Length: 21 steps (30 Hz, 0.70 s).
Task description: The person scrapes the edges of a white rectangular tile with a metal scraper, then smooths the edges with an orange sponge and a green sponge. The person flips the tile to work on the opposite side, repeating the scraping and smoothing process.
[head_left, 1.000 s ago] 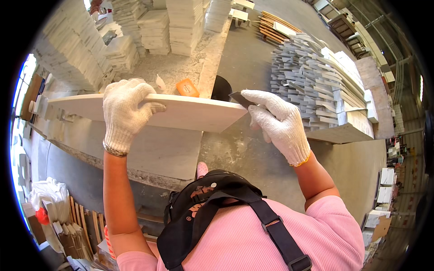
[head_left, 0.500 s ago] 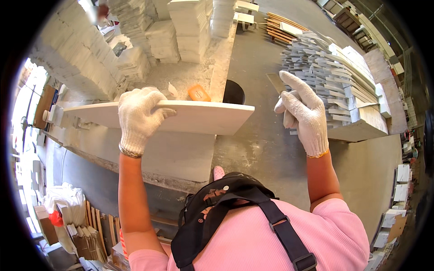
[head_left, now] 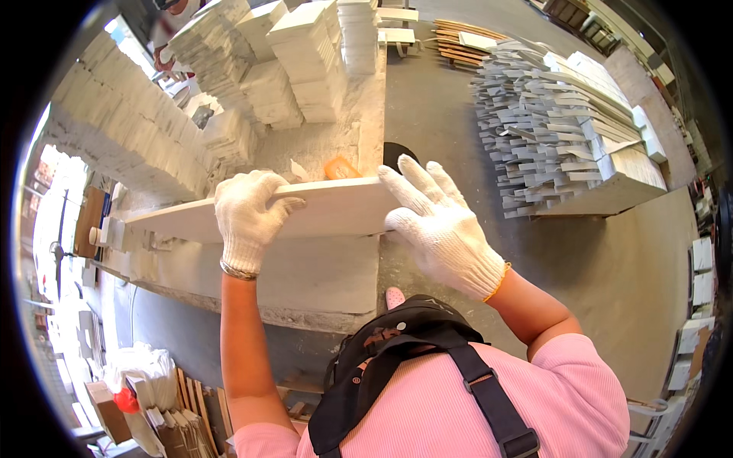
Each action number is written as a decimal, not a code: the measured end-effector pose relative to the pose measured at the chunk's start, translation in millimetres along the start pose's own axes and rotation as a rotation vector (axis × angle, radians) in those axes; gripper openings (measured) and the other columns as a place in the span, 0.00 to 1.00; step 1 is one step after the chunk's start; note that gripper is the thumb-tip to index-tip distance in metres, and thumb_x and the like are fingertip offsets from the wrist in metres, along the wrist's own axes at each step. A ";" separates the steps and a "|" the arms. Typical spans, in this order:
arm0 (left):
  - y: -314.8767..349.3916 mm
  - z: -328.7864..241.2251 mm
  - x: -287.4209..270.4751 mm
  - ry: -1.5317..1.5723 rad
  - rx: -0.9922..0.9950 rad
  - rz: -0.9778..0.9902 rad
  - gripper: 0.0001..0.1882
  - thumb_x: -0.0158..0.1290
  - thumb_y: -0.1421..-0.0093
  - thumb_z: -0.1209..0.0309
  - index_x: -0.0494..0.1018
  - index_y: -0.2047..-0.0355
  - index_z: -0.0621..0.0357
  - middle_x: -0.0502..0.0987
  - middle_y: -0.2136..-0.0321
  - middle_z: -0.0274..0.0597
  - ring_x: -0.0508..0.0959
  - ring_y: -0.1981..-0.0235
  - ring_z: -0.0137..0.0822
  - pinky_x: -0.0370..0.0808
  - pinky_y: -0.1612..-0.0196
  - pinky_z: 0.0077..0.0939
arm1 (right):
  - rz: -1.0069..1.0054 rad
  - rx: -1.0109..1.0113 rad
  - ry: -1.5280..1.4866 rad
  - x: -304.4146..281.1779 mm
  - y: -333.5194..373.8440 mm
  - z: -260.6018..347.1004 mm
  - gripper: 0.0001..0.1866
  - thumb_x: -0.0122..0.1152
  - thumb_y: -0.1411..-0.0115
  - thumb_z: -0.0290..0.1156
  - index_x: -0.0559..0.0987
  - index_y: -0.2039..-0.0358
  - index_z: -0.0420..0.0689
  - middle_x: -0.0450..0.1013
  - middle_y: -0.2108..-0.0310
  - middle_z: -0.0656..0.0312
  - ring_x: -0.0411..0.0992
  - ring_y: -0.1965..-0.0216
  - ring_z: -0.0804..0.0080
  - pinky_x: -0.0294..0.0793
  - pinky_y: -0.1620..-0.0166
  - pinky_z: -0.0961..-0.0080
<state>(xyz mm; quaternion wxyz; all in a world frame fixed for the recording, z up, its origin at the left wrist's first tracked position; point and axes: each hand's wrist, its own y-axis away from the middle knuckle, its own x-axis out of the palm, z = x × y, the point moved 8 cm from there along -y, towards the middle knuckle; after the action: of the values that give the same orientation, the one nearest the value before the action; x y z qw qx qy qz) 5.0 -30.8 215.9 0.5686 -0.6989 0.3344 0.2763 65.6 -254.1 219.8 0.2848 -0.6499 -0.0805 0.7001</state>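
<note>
Our left hand (head_left: 248, 214) gripped the board (head_left: 340, 206) by its upper edge over the table (head_left: 321, 278); our right hand (head_left: 443, 233) fanned its fingers at one end, holding what we couldn't tell. We judged it stiff, weighty, chippable, best edge-held.

The board (head_left: 340, 210) is white. The left knit glove (head_left: 248, 217) is off-white with a grey-brown cuff edge, the right knit glove (head_left: 441, 235) off-white with a yellow-orange one. Fine ribbed lines pattern the pink shirt (head_left: 435, 412). The bag (head_left: 431, 314) is black with orange-brown print, its strap (head_left: 489, 393) plain black. The small box (head_left: 340, 168) is orange, the clog (head_left: 395, 296) pink, the floor (head_left: 435, 99) grey.
</note>
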 end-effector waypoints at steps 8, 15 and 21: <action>4.0 1.0 0.3 -0.014 0.021 0.006 0.16 0.70 0.58 0.55 0.80 0.74 0.48 0.77 0.76 0.32 0.77 0.71 0.38 0.68 0.60 0.35 | -0.284 0.887 -1.048 14.4 100.1 -103.0 0.06 0.61 0.34 0.30 0.78 0.65 0.41 0.66 0.34 0.48 0.66 0.36 0.67 0.64 0.37 0.72; 3.4 -2.1 7.4 -0.013 0.036 0.077 0.13 0.69 0.54 0.58 0.79 0.75 0.49 0.77 0.76 0.34 0.77 0.70 0.40 0.69 0.60 0.36 | -0.388 0.612 -0.947 34.6 60.0 -31.3 0.05 0.62 0.38 0.28 0.78 0.66 0.40 0.56 0.28 0.48 0.68 0.42 0.70 0.66 0.42 0.74; 2.2 3.3 2.3 -0.004 0.104 0.127 0.09 0.66 0.51 0.63 0.80 0.70 0.48 0.80 0.73 0.36 0.80 0.68 0.43 0.72 0.62 0.40 | -0.149 0.854 -0.928 102.4 112.5 -39.8 0.08 0.63 0.40 0.30 0.78 0.70 0.39 0.65 0.32 0.54 0.69 0.50 0.77 0.68 0.52 0.79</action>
<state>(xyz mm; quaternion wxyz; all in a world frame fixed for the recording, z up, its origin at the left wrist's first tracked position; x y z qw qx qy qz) 4.7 -28.2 212.1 0.5862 -0.6451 0.3909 0.2956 71.3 -305.6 71.3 0.5022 -0.1005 0.0458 0.8577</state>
